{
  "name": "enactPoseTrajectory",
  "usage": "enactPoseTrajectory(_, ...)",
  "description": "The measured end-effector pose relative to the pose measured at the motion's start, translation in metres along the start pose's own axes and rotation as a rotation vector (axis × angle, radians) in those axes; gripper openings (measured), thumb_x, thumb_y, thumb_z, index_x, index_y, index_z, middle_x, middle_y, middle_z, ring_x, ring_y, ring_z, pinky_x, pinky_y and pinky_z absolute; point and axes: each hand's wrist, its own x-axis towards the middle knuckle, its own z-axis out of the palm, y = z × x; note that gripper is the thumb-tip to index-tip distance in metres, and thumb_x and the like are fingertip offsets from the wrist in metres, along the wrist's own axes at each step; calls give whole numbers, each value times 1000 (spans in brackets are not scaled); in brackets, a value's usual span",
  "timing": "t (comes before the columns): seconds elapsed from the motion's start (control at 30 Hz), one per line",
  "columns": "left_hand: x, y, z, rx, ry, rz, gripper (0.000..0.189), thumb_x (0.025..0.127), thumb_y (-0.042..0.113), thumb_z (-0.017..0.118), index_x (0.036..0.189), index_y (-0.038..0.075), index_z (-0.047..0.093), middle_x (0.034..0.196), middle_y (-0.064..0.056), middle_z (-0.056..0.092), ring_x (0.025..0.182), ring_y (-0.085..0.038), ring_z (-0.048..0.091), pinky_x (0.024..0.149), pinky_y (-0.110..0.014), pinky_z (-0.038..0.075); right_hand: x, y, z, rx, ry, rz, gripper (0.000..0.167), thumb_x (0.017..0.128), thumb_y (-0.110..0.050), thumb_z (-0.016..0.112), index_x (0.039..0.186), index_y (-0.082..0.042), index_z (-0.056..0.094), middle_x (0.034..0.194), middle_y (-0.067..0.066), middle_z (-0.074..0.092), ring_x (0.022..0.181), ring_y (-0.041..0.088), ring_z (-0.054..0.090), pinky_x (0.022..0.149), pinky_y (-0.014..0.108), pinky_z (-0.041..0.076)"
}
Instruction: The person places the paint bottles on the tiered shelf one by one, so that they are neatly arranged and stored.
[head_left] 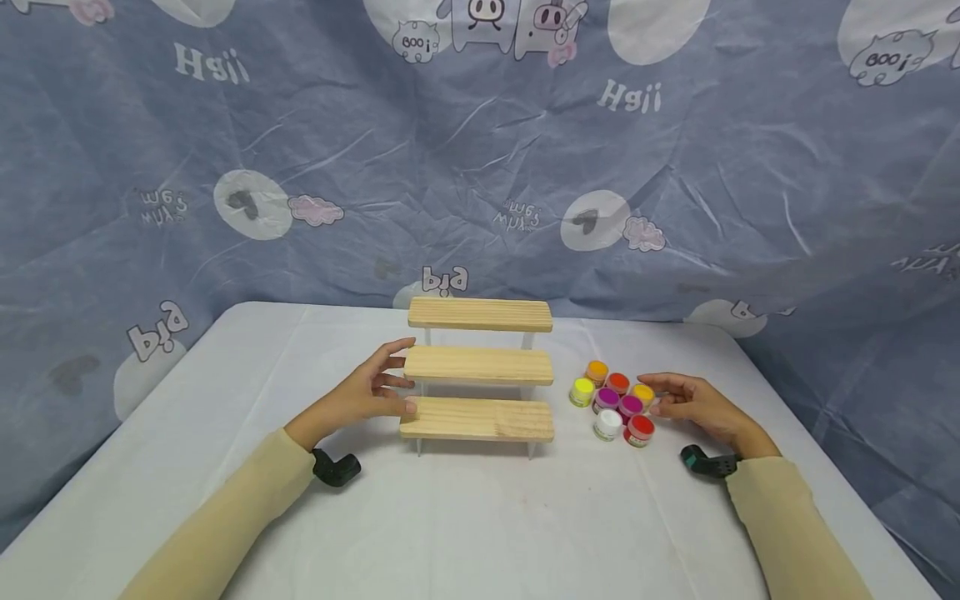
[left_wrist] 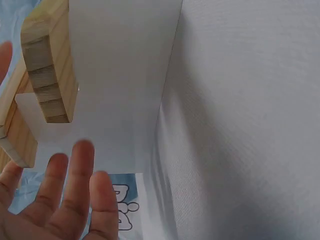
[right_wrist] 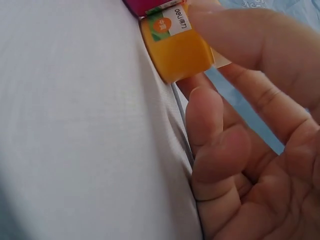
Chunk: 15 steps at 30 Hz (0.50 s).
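Note:
A three-tier wooden display stand with clear legs stands mid-table. At its left side is my left hand, thumb on the end of the lowest board, other fingers extended near the middle board. In the left wrist view the fingers are spread beside the boards' ends and a clear side panel. My right hand pinches a yellow-orange paint jar at the right of a cluster of jars. The right wrist view shows the thumb against this labelled jar, with its other fingers partly behind it.
Close to the held jar stand orange, yellow, white, red and purple jars, some touching. A white cloth covers the table. Behind it hangs a printed blue-grey curtain.

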Motion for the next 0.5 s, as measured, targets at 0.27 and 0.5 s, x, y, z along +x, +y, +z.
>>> enactPoseTrajectory(0.27, -4, -6, 1, -47, -44, 6, 120, 86, 16, 93, 176, 22, 14, 160, -30, 38, 128, -35, 66, 112, -56, 48, 1, -1, 4, -78, 27, 33, 63, 100, -14, 77, 152, 10, 53, 145, 29, 60, 105, 21, 58, 86, 26, 55)
enactPoseTrajectory(0.5, -3, -11, 4, -113, -54, 7, 121, 88, 9, 90, 176, 24, 8, 161, -32, 27, 111, -25, 63, 99, -36, 52, 2, -4, 7, -126, 56, 51, 61, 99, -17, 80, 149, 9, 57, 137, 23, 65, 104, 26, 54, 82, 28, 52)
